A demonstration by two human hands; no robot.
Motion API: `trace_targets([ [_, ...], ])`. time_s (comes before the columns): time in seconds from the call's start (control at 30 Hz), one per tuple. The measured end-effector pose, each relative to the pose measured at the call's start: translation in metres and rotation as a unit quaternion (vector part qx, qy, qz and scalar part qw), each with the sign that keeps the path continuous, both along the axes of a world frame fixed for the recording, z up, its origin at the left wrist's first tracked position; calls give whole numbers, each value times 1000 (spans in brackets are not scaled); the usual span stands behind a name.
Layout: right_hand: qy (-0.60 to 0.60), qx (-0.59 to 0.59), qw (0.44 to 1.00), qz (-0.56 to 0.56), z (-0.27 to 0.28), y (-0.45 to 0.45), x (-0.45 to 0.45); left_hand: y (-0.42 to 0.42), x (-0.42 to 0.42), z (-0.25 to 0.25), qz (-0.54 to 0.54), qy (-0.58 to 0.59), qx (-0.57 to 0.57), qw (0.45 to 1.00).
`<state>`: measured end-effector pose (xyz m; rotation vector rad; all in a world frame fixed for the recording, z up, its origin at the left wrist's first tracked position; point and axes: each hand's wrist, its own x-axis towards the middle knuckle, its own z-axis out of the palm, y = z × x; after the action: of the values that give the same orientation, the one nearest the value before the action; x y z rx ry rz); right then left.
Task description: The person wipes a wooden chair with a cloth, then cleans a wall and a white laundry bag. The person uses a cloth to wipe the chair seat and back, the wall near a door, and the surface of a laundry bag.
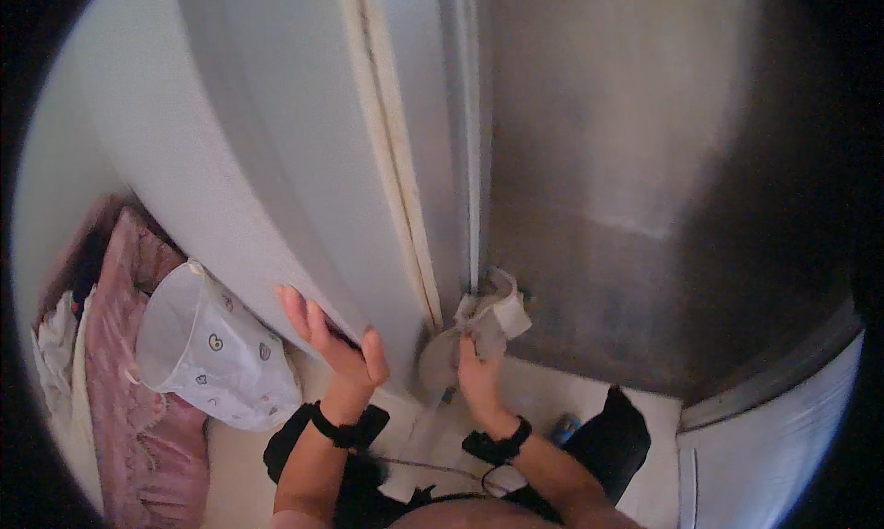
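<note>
My left hand (pixel 338 342) rests against the edge of the white wall corner (pixel 276 218), its fingers spread and holding nothing that I can see. In my right hand (pixel 480 373) is a crumpled whitish cloth (pixel 487 322), held at the lower end of a narrow metal frame strip (pixel 473 184) beside the dark glossy panel (pixel 608 184). The picture is blurred there, so the exact contact cannot be told. Both wrists wear black bands with small dark devices.
A white fabric laundry basket (pixel 231 356) with small printed drawings leans at the left, beside pink bedding (pixel 166 460) and whitish fabric (pixel 59 363). A small blue object (pixel 566 429) lies on the pale floor near my right leg. A dark cable runs between my legs.
</note>
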<state>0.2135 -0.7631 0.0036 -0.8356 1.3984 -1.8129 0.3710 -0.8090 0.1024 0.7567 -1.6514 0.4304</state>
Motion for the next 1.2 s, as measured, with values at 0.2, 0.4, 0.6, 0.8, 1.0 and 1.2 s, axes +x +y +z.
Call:
trace_targets([
  [0.2, 200, -257, 945, -26, 94, -24, -10, -10, 1, -2, -31, 14, -32, 999],
  [0.4, 564, -289, 764, -123, 228, -32, -35, -18, -10, -10, -47, 38, -35, 998],
  [0.6, 649, -347, 652, -184, 345, -43, -44, -16, -11, -13, -34, 41, -24, 998],
  [0.8, 685, -420, 541, -249, 464, -63, -50, -13, -7, -8, -37, 40, -30, 998],
  [1.0, 514, -565, 606, -222, 620, -76, -58, 1, -8, 3, -59, 28, 10, 998],
  [1.2, 380, -507, 772, -56, 620, -78, 18, 9, 1, 10, -72, 15, 15, 997],
])
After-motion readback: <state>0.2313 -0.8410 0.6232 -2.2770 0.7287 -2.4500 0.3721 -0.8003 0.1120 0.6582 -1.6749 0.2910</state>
